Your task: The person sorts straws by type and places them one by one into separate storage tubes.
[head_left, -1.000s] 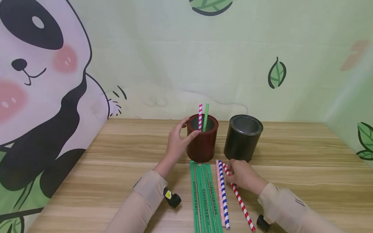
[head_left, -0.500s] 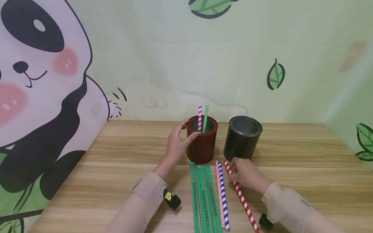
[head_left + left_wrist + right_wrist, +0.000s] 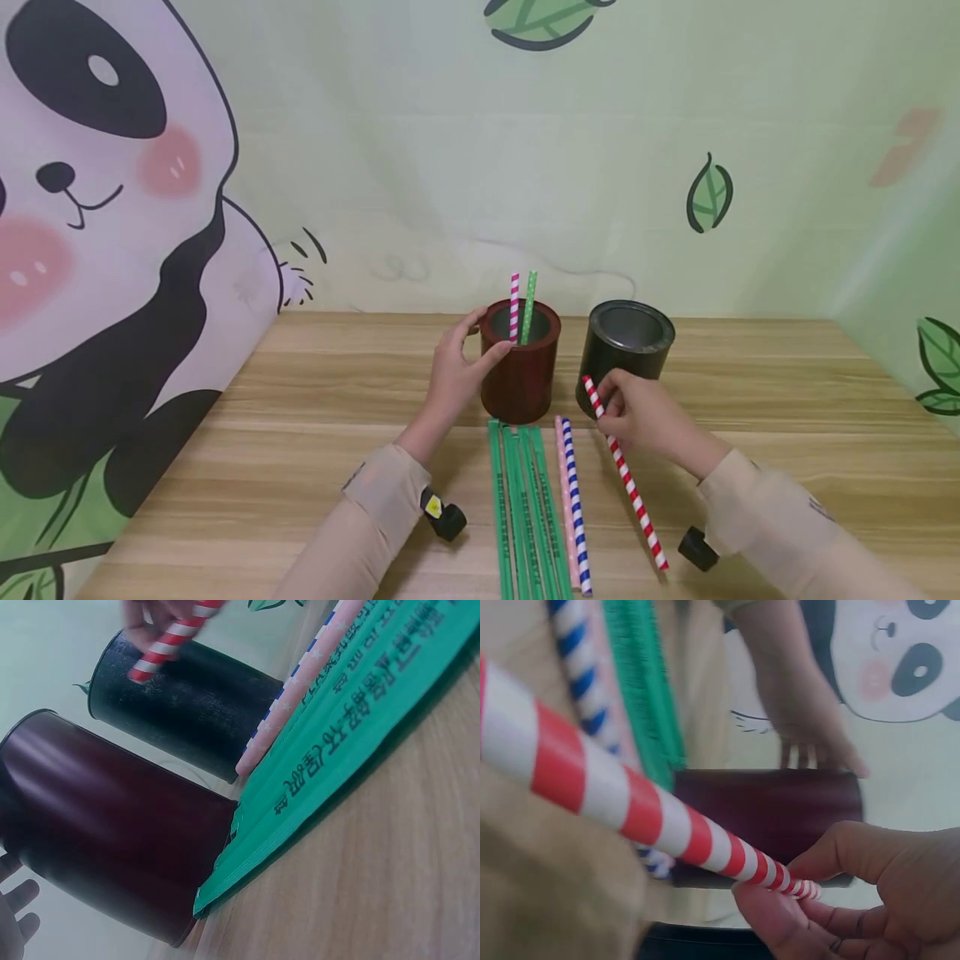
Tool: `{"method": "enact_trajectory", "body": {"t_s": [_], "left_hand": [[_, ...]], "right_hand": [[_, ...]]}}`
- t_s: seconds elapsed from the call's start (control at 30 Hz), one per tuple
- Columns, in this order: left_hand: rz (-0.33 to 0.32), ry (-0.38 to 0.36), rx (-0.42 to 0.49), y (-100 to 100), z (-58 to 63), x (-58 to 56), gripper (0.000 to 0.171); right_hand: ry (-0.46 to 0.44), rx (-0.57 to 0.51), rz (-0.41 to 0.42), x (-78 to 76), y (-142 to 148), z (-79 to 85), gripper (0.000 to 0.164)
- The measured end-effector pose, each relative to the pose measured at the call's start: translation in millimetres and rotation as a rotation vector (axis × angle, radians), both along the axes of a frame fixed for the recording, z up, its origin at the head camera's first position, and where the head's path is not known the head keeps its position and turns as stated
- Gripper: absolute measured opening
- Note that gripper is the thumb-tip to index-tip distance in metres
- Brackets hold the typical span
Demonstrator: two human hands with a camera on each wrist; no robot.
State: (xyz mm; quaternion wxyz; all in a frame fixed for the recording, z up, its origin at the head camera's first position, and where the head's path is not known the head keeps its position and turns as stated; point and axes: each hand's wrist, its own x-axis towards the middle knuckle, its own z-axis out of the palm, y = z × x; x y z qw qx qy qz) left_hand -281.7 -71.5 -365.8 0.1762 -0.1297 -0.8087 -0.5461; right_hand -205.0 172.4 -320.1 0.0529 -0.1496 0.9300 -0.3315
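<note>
My right hand pinches a red-and-white striped paper straw near its upper end. The straw slants with that end raised in front of the black cup; in the right wrist view its stripes cross toward thumb and fingers. At the dark red cup, my left hand holds the left side, thumb at the front rim and fingers around the back. Inside that cup stand a pink-and-white striped straw and a green dotted straw.
Several green wrapped straws lie side by side on the wooden table, before the dark red cup. Right of them lie a pink straw and a blue-and-white striped straw. A panda-print wall rises behind.
My right hand has lifted the red-and-white straw's far end off the table and moved it up in front of the black cup. The left hand has stayed at the dark red cup.
</note>
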Motion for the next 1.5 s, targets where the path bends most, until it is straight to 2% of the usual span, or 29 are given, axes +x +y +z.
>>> {"method": "enact_trajectory", "body": {"t_s": [0.17, 0.37, 0.47, 0.9, 1.2, 1.33, 1.5], "left_hand": [[0.000, -0.004, 0.001, -1, -0.2, 0.8, 0.066], [-0.001, -0.005, 0.000, -1, -0.8, 0.8, 0.068], [0.000, -0.004, -0.003, -1, -0.8, 0.5, 0.069], [-0.010, 0.007, 0.006, 0, 1.0, 0.9, 0.067], [-0.015, 0.007, 0.011, 0, 2.3, 0.8, 0.066], [-0.013, 0.008, 0.009, 0, 1.7, 0.6, 0.067], [-0.007, -0.001, 0.011, 0, 0.7, 1.0, 0.066]], "right_hand": [[0.038, -0.108, 0.039, -5.4, 3, 24.9, 0.029], [0.123, -0.138, 0.050, -9.2, 6, 51.5, 0.033], [0.147, -0.149, 0.057, -12.3, 6, 61.7, 0.033], [0.276, -0.118, -0.006, -32.3, 4, 103.1, 0.032], [0.343, -0.355, -0.085, -50.4, 1, 132.9, 0.024], [0.364, -0.439, -0.109, -61.3, -1, 134.9, 0.021], [0.351, -0.567, -0.143, -74.3, -8, 129.3, 0.018]]}}
